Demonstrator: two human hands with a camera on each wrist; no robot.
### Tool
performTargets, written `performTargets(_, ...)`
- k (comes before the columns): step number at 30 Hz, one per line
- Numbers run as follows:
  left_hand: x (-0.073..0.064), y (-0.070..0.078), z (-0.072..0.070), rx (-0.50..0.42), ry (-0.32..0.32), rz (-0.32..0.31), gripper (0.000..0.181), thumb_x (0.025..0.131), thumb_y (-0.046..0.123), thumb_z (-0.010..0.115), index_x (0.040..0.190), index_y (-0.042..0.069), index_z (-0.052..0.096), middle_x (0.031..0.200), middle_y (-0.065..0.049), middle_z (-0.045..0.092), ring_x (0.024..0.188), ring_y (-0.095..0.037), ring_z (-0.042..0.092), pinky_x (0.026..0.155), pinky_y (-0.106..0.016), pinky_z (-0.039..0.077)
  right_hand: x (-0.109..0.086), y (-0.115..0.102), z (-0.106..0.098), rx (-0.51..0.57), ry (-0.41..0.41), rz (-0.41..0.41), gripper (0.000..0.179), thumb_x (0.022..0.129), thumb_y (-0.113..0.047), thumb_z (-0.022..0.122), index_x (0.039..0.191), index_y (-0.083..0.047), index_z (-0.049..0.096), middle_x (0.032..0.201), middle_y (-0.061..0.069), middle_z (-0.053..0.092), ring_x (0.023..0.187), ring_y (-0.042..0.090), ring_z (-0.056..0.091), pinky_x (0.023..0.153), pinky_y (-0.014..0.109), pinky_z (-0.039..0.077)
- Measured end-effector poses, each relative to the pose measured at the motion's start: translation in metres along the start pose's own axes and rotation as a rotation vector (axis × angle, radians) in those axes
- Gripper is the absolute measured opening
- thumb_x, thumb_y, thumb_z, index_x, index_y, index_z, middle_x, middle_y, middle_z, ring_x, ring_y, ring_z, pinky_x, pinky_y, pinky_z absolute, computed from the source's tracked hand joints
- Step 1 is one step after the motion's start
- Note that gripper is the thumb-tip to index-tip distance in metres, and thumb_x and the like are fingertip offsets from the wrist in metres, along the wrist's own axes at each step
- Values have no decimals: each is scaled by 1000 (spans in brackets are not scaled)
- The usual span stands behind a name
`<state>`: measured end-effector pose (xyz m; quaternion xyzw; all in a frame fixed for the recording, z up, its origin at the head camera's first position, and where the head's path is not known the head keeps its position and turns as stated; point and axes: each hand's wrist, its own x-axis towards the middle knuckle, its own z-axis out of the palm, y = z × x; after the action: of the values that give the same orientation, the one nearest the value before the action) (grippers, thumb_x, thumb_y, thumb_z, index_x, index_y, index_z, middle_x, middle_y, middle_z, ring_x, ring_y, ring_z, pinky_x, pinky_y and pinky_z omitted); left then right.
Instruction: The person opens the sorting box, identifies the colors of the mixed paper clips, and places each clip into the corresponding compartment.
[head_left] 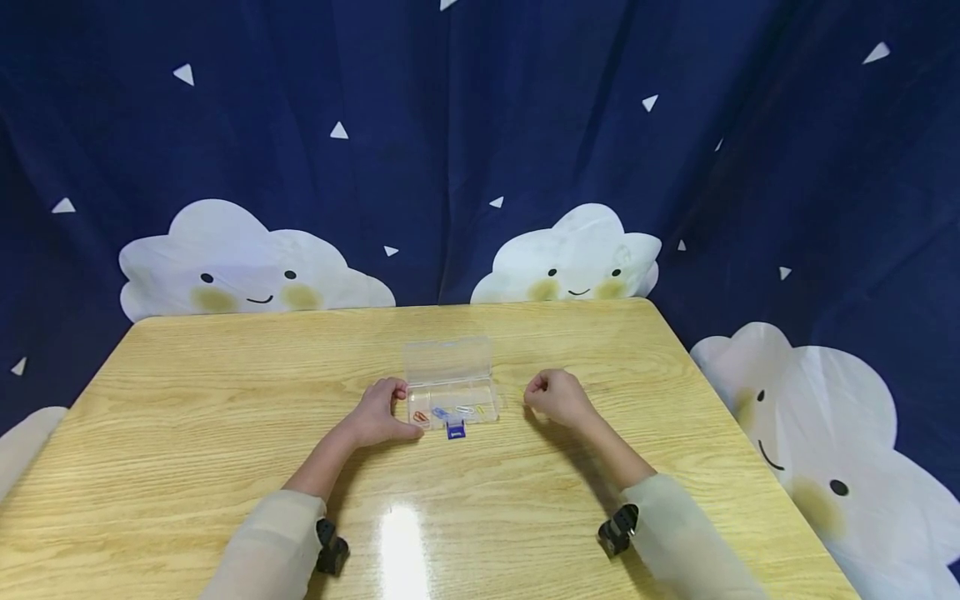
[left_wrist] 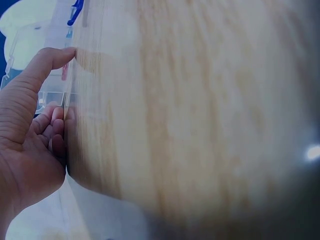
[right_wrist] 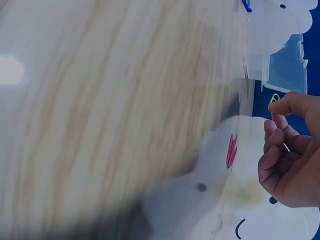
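A clear plastic compartment box (head_left: 453,396) lies on the table with its lid (head_left: 447,360) raised at the back and a blue latch (head_left: 456,430) at the front. Along its front compartments are red paper clips (head_left: 421,417), blue paper clips (head_left: 441,412), a white one (head_left: 465,409) and a yellow one (head_left: 482,409). My left hand (head_left: 378,412) holds the box's left end, thumb at the front corner, fingers at the back. To the right of the box, my right hand (head_left: 558,398) pinches a yellow paper clip (right_wrist: 274,99) between thumb and forefinger, above the tabletop.
The wood-grain table (head_left: 187,450) reaches back to a dark blue curtain (head_left: 420,100) with white clouds. Thin reddish-pink pieces (right_wrist: 232,151) show beside the right hand in the right wrist view; what they are is unclear. Light glares off the table's front.
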<state>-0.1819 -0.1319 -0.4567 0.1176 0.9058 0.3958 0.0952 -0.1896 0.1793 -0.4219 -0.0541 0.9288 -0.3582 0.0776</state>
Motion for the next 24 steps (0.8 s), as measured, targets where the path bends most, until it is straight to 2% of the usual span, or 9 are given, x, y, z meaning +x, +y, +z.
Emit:
performTargets(12,-1,0,0,5,0,8,65,61,27,83,110,3,47,102,-8,48,91,-21,38,78,-30,34,-1,-15,13,73,-34,9,8,81,-10,57,82,-6,63,65,4,57,53,12,44,56,26,39)
performTargets(24,-1,2,-2,-2,-19,-5,63,63,28,82,108,4,45,103,-8,46,93,-22,38,78,-32,33,1,-23,26,62,-27,-3,7,79,-13,59,80,-9,65,68,2,60,57,12,49,57,25,41)
